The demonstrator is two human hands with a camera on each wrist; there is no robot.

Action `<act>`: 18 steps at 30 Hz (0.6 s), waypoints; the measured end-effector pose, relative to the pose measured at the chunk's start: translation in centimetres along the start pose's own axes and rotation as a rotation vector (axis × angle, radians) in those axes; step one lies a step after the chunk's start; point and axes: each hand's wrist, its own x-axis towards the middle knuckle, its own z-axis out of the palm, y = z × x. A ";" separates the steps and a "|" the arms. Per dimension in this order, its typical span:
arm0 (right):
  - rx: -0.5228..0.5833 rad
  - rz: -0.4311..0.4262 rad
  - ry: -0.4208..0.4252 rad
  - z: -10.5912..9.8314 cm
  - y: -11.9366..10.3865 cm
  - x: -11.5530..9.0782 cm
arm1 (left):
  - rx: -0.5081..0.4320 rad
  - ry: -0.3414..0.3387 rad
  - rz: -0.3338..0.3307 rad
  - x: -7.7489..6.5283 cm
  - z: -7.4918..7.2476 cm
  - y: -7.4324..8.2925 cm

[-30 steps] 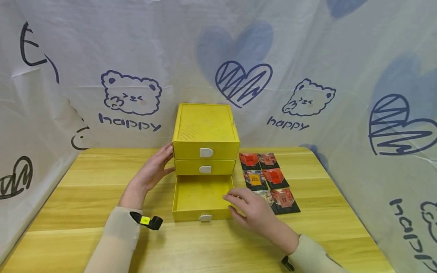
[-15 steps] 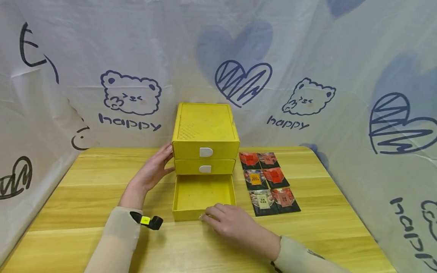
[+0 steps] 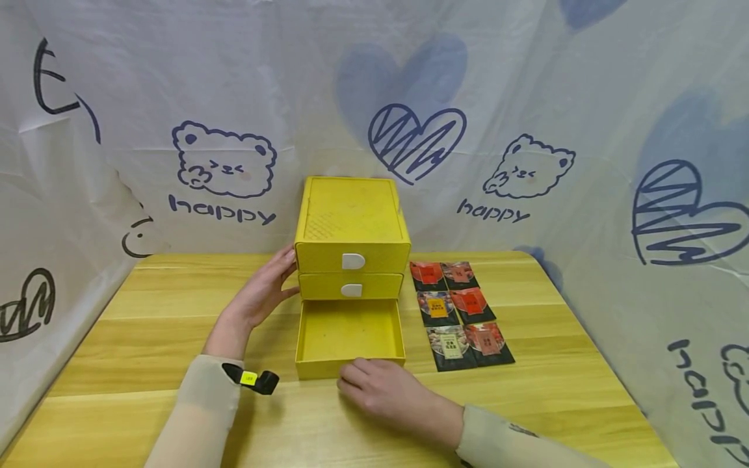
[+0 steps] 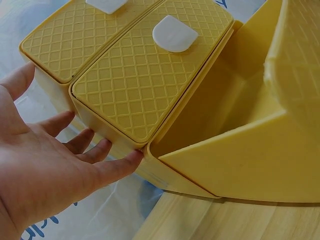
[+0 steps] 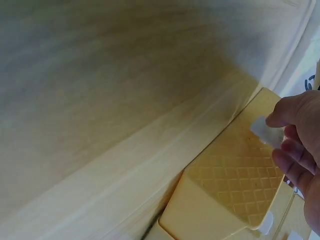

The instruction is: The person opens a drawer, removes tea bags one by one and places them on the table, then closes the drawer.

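Observation:
A yellow drawer unit (image 3: 354,211) stands on the table, its bottom drawer (image 3: 318,370) pulled out with nothing visible inside. The two upper drawers are closed. My left hand (image 3: 263,292) rests its fingertips against the unit's left side; in the left wrist view, the fingers (image 4: 120,167) are spread along the edge. At the front of the bottom drawer is my right hand (image 3: 383,391). In the right wrist view, its thumb and fingers pinch the white drawer handle (image 5: 265,131). From the head view, that handle is hidden behind the hand.
Several flat seasoning-like packets (image 3: 462,315) lie in two columns on the wooden table (image 3: 544,390), right of the drawer unit. Behind the unit hangs a white printed curtain (image 3: 328,78), close to its back.
My right hand has moved left and down from the drawer's right edge to its front handle, uncovering the nearest packets. The left hand and drawer look unmoved.

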 end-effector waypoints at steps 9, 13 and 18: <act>-0.063 -0.013 -0.047 0.6 0.1 0.3 | 0.006 0.002 -0.005 -0.1 -0.1 0.0; -0.058 -0.005 -0.046 0.9 0.2 0.4 | 0.013 0.003 0.000 -0.1 -0.1 0.0; -0.094 -0.012 -0.036 1.0 0.4 0.5 | 0.016 -0.003 0.008 0.0 0.0 0.0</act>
